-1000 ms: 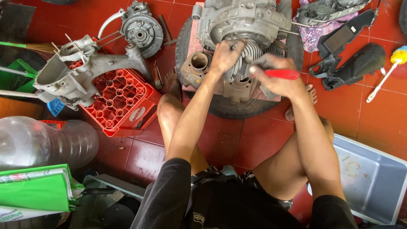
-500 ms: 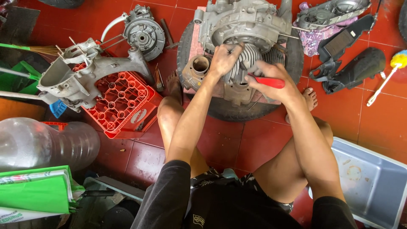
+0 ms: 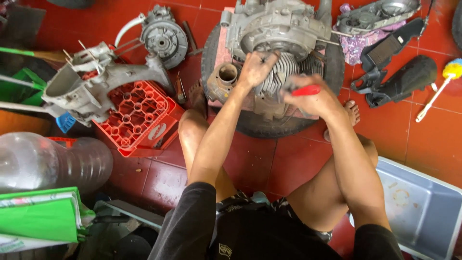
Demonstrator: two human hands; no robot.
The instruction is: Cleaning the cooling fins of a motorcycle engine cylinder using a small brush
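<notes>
Engine block on tyre, both hands working at the finned cylinder

Engine block (image 3: 279, 29), grey cast metal, sits on a black tyre (image 3: 269, 126) lying flat on the red tiled floor (image 3: 423, 130), straight ahead of the seated person, between the 2 bare knees. Right hand (image 3: 315, 100) is closed in a fist around a red-handled tool (image 3: 306, 90); only the red grip shows, tip hidden against the engine, so cannot tell the tool type. Left hand (image 3: 256, 68) rests fingers-down on the finned cylinder (image 3: 281, 77), fingers curled loosely over the fins, nothing gripped that I can see. The 2 hands are near each other, cylinder fins between them. Round port (image 3: 227, 76) of the engine sits just left of the left hand.

Further out: left of the tyre, a red plastic crate (image 3: 139, 115) with a bare grey engine casing (image 3: 82, 89) lying across it. Behind that, a round grey engine part (image 3: 163, 38) on the floor. Near left edge, a clear plastic water jug (image 3: 48, 163) on its side and a green folder (image 3: 41, 221) below it. Right of the tyre, black plastic covers (image 3: 404, 79), a purple cloth (image 3: 358, 45) under another grey cover (image 3: 375, 14), and a brush with yellow-blue head (image 3: 451, 71). Grey plastic tub (image 3: 423, 207) by the right knee.
</notes>
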